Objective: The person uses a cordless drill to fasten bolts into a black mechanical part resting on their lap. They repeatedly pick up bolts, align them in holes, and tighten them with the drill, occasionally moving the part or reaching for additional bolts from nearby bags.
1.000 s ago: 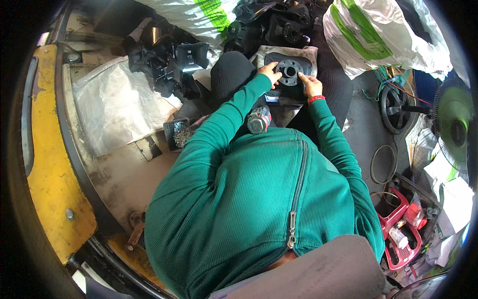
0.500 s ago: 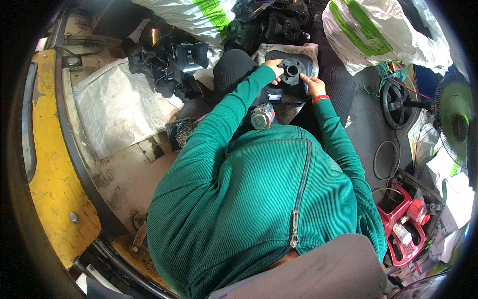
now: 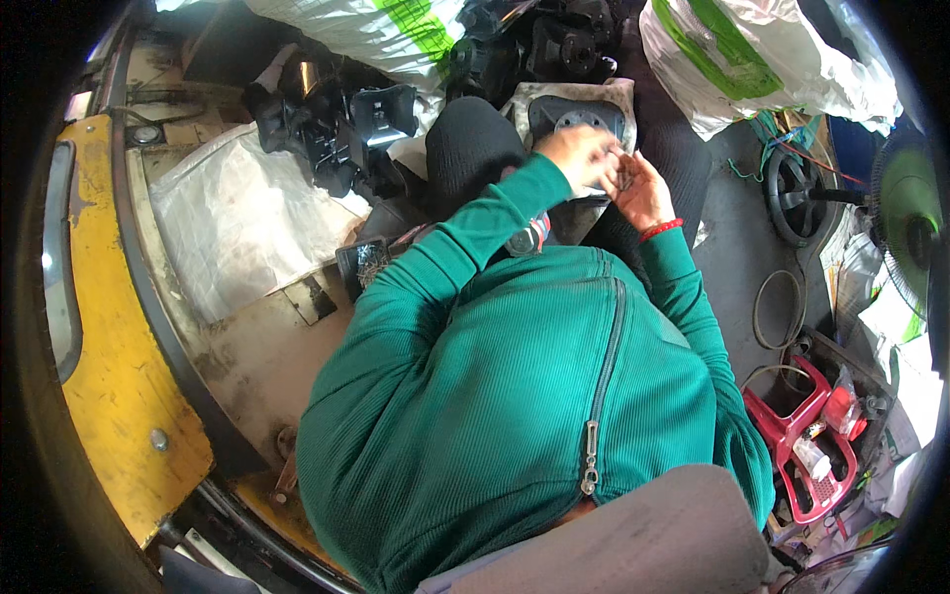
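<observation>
A black part (image 3: pixel 554 112) with a ring of holes around its round centre rests on a pale, grimy block (image 3: pixel 620 94) between my knees. My left hand (image 3: pixel 574 158) hovers over its near side, palm down, fingers smeared by motion and reaching toward my right hand. Beside it my right hand (image 3: pixel 645 193), a red band at its wrist, is turned palm up with bent, cupped fingers. Whatever lies in that palm is too small to make out. Below my left forearm shows a red and grey tool (image 3: pixel 531 236), mostly covered by the sleeve.
Black moulded parts (image 3: pixel 341 129) are heaped at the far left, with others (image 3: pixel 569 45) beyond the block. A small box of screws (image 3: pixel 368 263) stands left of my forearm. White-green sacks (image 3: pixel 762 69), a fan (image 3: pixel 905 223) and a red plastic stool (image 3: pixel 792 411) occupy the right.
Both hands have lifted off the black part and come nearer to me, meeting above its near side. My right hand has turned palm up. My left forearm now covers more of the red and grey tool.
</observation>
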A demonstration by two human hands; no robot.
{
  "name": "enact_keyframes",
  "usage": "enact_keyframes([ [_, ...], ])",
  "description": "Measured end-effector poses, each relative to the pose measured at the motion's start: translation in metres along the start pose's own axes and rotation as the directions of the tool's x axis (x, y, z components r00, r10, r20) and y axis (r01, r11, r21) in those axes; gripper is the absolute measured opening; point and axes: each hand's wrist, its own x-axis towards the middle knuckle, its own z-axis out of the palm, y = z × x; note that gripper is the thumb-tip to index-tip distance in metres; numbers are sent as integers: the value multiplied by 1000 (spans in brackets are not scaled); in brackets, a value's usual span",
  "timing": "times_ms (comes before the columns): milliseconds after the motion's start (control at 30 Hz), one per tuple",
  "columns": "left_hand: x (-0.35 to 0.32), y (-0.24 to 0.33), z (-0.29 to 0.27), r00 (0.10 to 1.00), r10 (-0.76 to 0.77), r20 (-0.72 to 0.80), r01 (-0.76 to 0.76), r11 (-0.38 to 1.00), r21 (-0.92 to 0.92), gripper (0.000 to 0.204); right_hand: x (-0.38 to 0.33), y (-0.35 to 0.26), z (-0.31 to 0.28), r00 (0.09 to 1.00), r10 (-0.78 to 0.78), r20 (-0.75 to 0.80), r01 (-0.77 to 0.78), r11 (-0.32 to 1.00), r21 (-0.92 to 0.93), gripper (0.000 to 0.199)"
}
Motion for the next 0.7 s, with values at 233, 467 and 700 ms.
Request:
enact_keyframes([
  [233, -24, 8, 34, 948, 4, 319, -96, 957, 272, 24, 1, 39, -4, 981, 184, 67, -186, 982, 23, 36],
  [467, -23, 8, 15, 930, 77, 361, -195, 933, 303, 21, 5, 44, -7, 956, 239, 171, -256, 963, 80, 29],
  [700, -26, -14, -1, 963, 204, 173, -232, 959, 159, 17, 4, 35, 3, 942, 211, 262, -231, 972, 49, 29],
])
